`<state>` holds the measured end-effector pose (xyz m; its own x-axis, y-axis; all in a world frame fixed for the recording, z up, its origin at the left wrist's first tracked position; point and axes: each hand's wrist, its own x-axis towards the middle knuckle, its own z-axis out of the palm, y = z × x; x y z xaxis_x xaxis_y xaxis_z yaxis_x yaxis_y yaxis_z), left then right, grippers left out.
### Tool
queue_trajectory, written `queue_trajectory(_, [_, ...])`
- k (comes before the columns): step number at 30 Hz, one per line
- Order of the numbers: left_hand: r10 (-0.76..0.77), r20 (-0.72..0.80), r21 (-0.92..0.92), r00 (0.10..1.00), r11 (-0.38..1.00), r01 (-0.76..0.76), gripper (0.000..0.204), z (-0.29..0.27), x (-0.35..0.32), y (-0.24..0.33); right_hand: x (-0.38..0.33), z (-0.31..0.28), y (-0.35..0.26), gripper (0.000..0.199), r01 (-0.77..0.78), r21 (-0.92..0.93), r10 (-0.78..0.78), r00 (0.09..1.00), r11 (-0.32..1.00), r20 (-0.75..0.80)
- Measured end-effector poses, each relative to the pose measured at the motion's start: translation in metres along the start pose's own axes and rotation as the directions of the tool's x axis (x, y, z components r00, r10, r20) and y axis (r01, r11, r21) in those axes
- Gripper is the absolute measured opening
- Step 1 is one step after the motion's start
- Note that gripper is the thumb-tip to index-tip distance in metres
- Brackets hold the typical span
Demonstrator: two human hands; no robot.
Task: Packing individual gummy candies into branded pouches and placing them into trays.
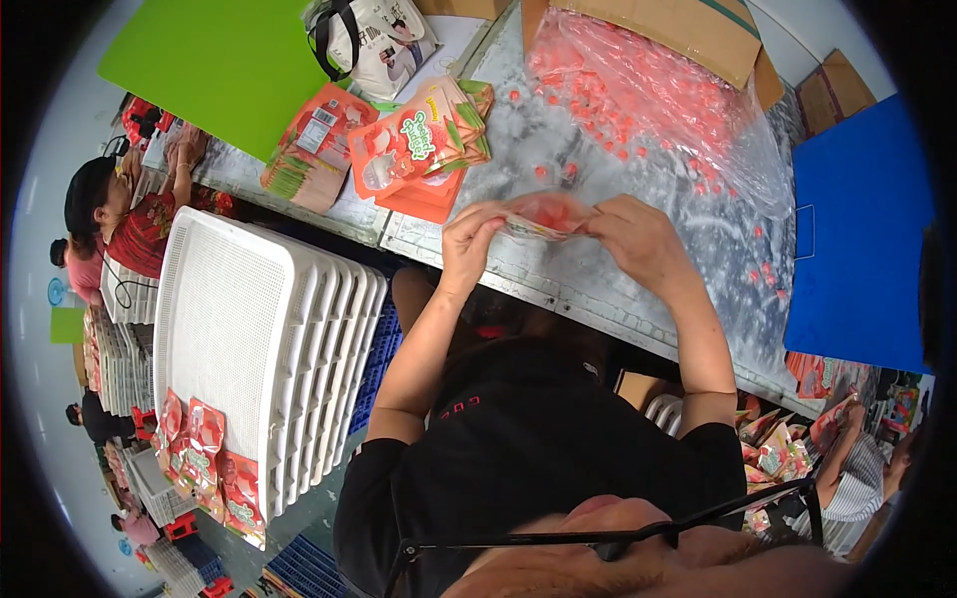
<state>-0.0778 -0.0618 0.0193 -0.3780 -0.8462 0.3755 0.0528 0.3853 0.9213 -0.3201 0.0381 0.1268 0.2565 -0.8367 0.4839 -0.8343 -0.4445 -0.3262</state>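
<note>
In front of me, over the near part of the metal table (518,259), a small red-and-clear pouch (546,216) is stretched between both hands. My left hand (469,242) pinches its left edge, and my right hand (638,237) grips the right edge. Red shows inside or through the pouch; its exact contents are hard to make out. Small red wrapped pieces (570,170) lie scattered just beyond it. Farther right, a big heap of them (618,85) spills in clear plastic from a cardboard box (688,35). Left of my hands lie flat printed pouches (414,140) in a fanned stack.
Another pouch bundle (317,140) and a white tote bag (379,45) are at the table's back left. Stacked white trays (234,289) stand at my left, filled pouches (204,448) on top. A blue panel (862,234) is at right, a green one (199,70) at left. Co-workers (120,214) sit nearby.
</note>
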Motion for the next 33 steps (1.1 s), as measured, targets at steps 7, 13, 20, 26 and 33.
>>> queue_trajectory(7, [-0.075, 0.030, -0.079, 0.997, 0.994, 0.078, 0.031, 0.013, -0.030, 0.011, 0.014, -0.024, -0.018, 0.014, 0.138, -0.073, -0.128, 0.983, 0.988, 0.135])
queue_trajectory(13, [-0.220, 0.136, -0.182, 0.966, 0.953, 0.242, 0.040, 0.015, -0.035, 0.021, 0.009, -0.012, -0.009, 0.018, 0.116, -0.039, -0.107, 0.979, 0.992, 0.173])
queue_trajectory(20, [-0.262, 0.244, -0.190, 0.934, 0.931, 0.311, 0.020, 0.014, -0.035, -0.005, 0.018, -0.012, -0.050, 0.024, 0.208, -0.155, -0.204, 0.978, 0.966, 0.046])
queue_trajectory(26, [-0.029, 0.157, -0.059, 0.987, 0.998, 0.039, 0.029, 0.027, -0.036, 0.014, 0.016, 0.022, -0.030, 0.013, 0.183, -0.026, -0.160, 0.912, 0.983, 0.377])
queue_trajectory(33, [-0.029, 0.235, -0.062, 0.972, 0.997, 0.045, 0.043, 0.034, -0.036, 0.037, 0.040, 0.024, -0.024, 0.012, -0.082, 0.013, 0.030, 0.501, 0.997, 0.865])
